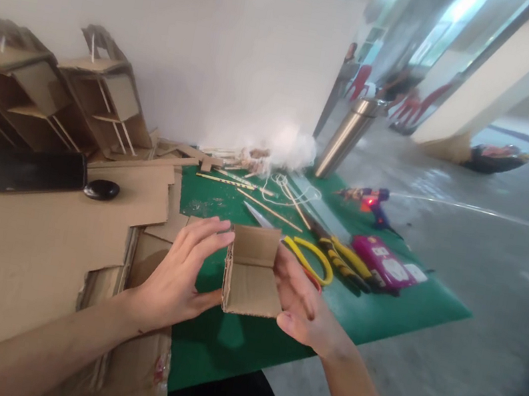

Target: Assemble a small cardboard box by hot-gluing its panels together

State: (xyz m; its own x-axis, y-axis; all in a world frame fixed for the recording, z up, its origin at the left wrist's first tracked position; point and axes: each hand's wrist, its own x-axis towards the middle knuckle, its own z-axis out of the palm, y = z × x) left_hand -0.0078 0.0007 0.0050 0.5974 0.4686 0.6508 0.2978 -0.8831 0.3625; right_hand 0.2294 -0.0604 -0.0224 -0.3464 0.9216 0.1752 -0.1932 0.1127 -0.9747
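A small open cardboard box point(254, 289) is held between my two hands above the green table, its open side turned toward me. My left hand point(185, 273) grips its left wall, fingertips at the upper edge and thumb low down. Against the right wall presses my right hand point(302, 302), thumb near the lower front corner and fingers along the side. Just behind the box lie scissors with yellow handles point(315, 260), their blade tip showing past its back edge.
Cardboard sheets point(34, 240) cover the left side, with a black mouse point(101, 189) and a dark phone-like slab point(32, 173) on them. Cardboard shelf models point(103, 97) stand behind. Pliers point(343, 258), a purple case point(383, 262), a glue gun point(370, 201) and a steel flask point(348, 138) are at right.
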